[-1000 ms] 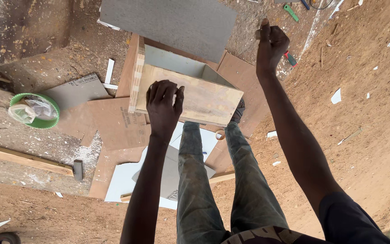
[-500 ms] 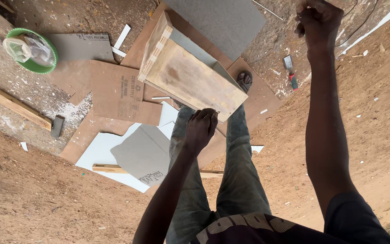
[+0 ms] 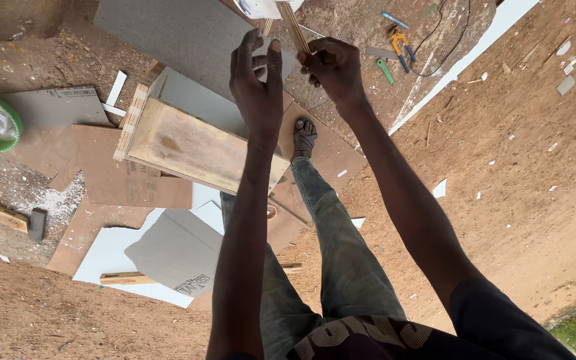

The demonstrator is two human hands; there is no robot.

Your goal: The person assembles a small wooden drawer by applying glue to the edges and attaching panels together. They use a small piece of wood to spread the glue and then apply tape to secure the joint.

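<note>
Left hand risen, fingers spread, right hand gripping wooden strip, green bowl holding plastic

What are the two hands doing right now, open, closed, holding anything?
Left hand: open, fingers straight, holding nothing, raised above the wooden box.
Right hand: closed around a thin wooden strip.

even, soft daylight, bright without glare; only faint shadows beneath the wooden box. focus is sharp around it, with slight wide-angle stretching toward the edges beyond.
</note>
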